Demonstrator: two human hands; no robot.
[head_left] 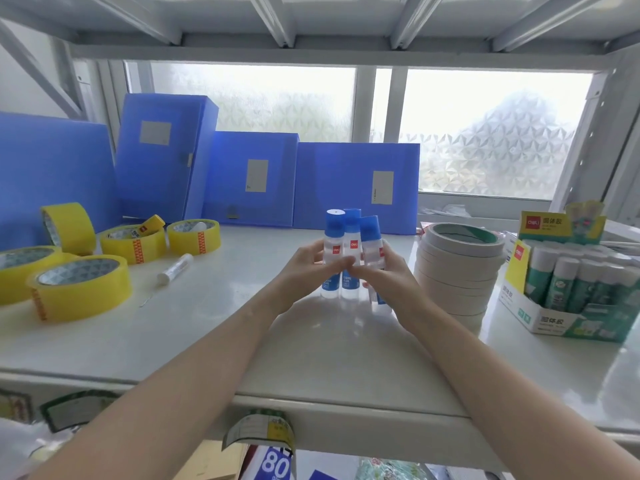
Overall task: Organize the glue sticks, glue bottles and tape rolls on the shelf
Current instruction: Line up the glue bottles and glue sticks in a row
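Note:
Three clear glue bottles (351, 237) with blue caps stand upright together in the middle of the white shelf (214, 327). My left hand (308, 271) wraps them from the left and my right hand (388, 275) from the right, fingertips meeting in front. Several yellow tape rolls (81, 289) lie at the left. A loose white glue stick (175, 270) lies on its side beside them. A stack of white tape rolls (457, 268) stands just right of my right hand. A display box of green glue sticks (568, 289) sits at the far right.
Blue file boxes (256, 178) line the back of the shelf in front of a frosted window. The shelf above hangs close overhead. Paper labels hang from the shelf's front edge, with more goods on the level below.

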